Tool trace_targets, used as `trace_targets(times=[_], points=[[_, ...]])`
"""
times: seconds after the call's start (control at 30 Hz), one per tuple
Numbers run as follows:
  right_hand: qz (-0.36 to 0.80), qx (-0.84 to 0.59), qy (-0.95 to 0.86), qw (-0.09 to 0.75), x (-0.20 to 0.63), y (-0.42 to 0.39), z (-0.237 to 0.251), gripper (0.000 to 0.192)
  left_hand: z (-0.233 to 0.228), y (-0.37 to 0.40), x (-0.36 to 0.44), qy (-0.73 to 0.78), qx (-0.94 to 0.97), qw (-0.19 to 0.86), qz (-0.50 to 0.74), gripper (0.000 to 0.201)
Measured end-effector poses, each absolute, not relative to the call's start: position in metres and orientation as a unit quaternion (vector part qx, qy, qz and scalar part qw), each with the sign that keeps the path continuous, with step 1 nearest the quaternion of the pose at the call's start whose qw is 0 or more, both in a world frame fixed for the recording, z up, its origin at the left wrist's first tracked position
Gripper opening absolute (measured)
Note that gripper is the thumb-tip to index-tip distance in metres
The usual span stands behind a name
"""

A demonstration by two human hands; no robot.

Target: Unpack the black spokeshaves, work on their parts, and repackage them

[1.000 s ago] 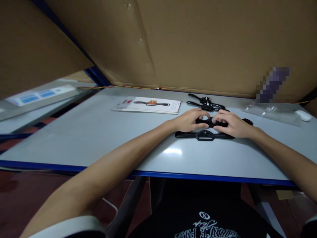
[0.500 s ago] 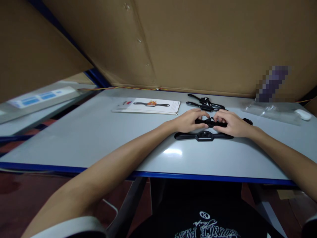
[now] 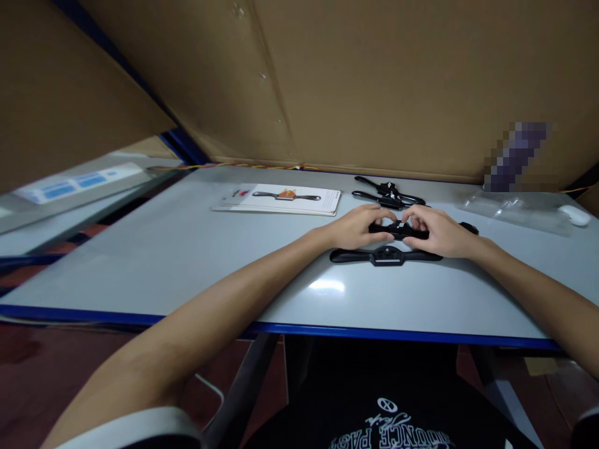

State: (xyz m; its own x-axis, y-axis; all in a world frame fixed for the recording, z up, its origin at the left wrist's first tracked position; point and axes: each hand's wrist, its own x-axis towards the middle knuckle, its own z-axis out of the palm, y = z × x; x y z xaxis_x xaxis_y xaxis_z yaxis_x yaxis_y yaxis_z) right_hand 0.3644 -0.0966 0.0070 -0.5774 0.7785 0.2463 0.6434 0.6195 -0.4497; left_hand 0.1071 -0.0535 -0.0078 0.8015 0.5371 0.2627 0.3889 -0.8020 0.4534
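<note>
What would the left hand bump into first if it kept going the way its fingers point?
The left hand points rightward along the held black tool, so it would probably meet the right hand first; their fingertips nearly touch.

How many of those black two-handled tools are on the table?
4, as far as I can tell: one in both hands, one just in front of them, and two overlapping behind. The card's picture doesn't count.
</note>
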Motion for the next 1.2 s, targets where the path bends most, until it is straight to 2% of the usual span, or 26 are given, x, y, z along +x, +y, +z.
trace_targets(times=[0.37, 0.73, 0.93, 1.2], points=[[0.171, -0.377, -0.885, 0.215, 0.3652, -0.0966, 0.0061, 0.018, -0.0082, -0.053, 0.1078, 0.245, 0.93, 0.192, 0.193, 0.051], [0.183, -0.406, -0.872, 0.201, 0.3664, -0.0971, 0.0089, 0.031, -0.01, -0.0514, 0.1071, 0.248, 0.93, 0.19, 0.191, 0.052], [0.159, -0.376, -0.893, 0.188, 0.3676, -0.0956, 0.009, 0.022, -0.0103, -0.0521, 0.1071, 0.243, 0.931, 0.187, 0.198, 0.051], [0.195, -0.402, -0.871, 0.204, 0.368, -0.0953, 0.0092, 0.026, -0.0076, -0.0534, 0.1075, 0.248, 0.931, 0.188, 0.19, 0.053]])
